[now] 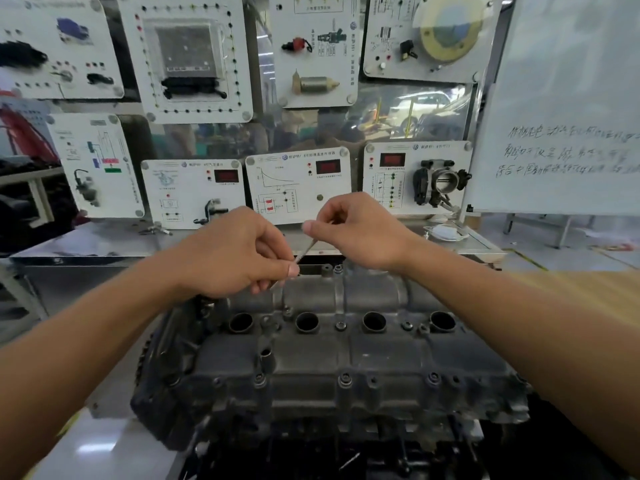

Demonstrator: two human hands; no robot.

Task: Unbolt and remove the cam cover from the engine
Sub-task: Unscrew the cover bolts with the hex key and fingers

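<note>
The dark grey cam cover sits on the engine in the lower middle, with several round plug holes and bolt heads along its near edge. Above its far edge, both hands hold a thin metal rod-like tool that slants up to the right. My left hand pinches the lower end between thumb and fingers. My right hand grips the upper end with curled fingers. The tool's lower tip is hidden behind my left hand.
A steel bench runs behind the engine, backed by white training panels with gauges and a throttle body. A whiteboard with handwriting stands at the right. A white mask lies on the bench.
</note>
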